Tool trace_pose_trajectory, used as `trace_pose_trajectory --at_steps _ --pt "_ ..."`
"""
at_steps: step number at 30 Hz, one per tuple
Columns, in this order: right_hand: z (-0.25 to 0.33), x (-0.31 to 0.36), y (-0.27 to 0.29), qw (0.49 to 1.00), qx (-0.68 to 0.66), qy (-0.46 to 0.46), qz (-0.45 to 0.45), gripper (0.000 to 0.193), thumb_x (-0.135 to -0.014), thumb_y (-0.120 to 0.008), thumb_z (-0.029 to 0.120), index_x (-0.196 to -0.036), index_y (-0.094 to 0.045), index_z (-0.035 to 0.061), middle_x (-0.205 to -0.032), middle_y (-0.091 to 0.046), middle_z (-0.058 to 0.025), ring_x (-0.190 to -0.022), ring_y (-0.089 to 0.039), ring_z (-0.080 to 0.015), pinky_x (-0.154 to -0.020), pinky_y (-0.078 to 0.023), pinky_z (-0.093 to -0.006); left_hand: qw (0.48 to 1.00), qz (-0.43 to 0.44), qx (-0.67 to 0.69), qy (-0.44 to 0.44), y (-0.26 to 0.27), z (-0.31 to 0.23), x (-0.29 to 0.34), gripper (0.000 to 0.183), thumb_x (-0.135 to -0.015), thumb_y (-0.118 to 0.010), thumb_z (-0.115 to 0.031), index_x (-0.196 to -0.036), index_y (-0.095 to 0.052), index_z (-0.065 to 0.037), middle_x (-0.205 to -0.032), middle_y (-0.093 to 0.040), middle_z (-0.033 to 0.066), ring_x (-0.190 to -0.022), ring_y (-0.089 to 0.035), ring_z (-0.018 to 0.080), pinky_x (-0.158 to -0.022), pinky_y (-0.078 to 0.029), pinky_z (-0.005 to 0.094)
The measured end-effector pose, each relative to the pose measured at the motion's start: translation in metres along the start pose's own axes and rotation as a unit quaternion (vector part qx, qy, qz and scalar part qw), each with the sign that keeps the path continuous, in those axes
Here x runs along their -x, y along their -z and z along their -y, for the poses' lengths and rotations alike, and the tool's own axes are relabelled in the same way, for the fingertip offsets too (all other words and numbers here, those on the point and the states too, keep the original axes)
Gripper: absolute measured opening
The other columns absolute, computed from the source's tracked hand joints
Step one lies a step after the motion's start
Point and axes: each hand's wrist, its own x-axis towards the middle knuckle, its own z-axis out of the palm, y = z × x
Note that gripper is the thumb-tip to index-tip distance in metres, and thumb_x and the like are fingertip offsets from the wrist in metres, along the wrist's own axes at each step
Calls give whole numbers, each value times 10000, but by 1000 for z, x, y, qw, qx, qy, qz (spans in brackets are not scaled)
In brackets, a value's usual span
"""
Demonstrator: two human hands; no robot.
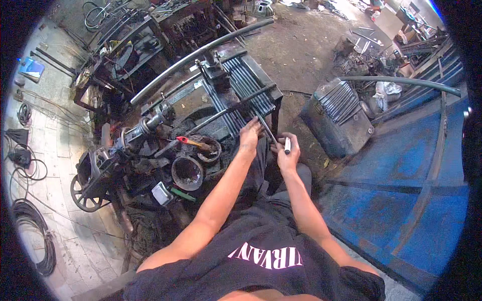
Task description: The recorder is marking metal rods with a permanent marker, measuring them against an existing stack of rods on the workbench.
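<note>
Left hand (249,135) half-curled at metal rod (267,129), cannot tell if grasping; right hand (288,159) closed round marker (287,146), fingertips near rod's end.

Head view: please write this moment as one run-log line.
left hand: at dark rod | right hand: holding pen-like marker, near rod's lower end | beyond hands: parallel rods

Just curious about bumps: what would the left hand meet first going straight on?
Probably the row of slim grey metal rods just past the left hand, though depth is unclear.
</note>
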Motion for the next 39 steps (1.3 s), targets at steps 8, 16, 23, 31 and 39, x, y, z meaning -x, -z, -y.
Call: trace_pose_trajectory --at_steps 8,16,23,31,39 --pt "-26 -49 -36 994 88 12 -64 370 -759 -650 -62 -1098 -585 70 -928 -664 -88 -834 -657 -189 -717 -547 -328 984 -6 -173 -40 3 -8 -2 447 -950 -524 -97 -1374 -477 37 -1063 -690 121 -803 -676 173 -666 -544 313" --pt "-26 -48 -34 997 65 41 -26 378 -711 -593 -57 -1069 -578 60 -889 -681 -112 -844 -683 -234 -771 -533 -357 961 -21 -277 2 8 -31 -36 729 -950 -541 -170 -1520 -135 32 -761 -694 88 -503 -557 148 -463 -444 294" --pt "-8 -52 -54 982 150 96 -66 355 -713 -624 -66 -1043 -589 61 -851 -671 -137 -829 -686 -293 -756 -519 -370 952 -63 -298 7 0 -39 -41 646 -871 -601 -147 -1441 -374 54 -741 -608 103 -492 -526 153 -454 -421 311" --pt "-14 -70 -65 973 194 101 -76 394 -701 -805 76 -1030 -588 65 -837 -658 -110 -792 -662 -264 -727 -511 -391 959 -7 -281 26 8 -41 -45 648 -885 -510 -80 -1482 -292 48 -710 -650 107 -520 -568 146 -452 -413 294" --pt "-21 -72 -65 972 204 81 -86 419 -712 -803 89 -1060 -570 73 -843 -659 -104 -798 -655 -261 -751 -510 -384 908 -59 -408 -73 25 -39 -30 515 -874 -549 -159 -1325 -467 74 -800 -681 175 -727 -658 296 -653 -508 395"
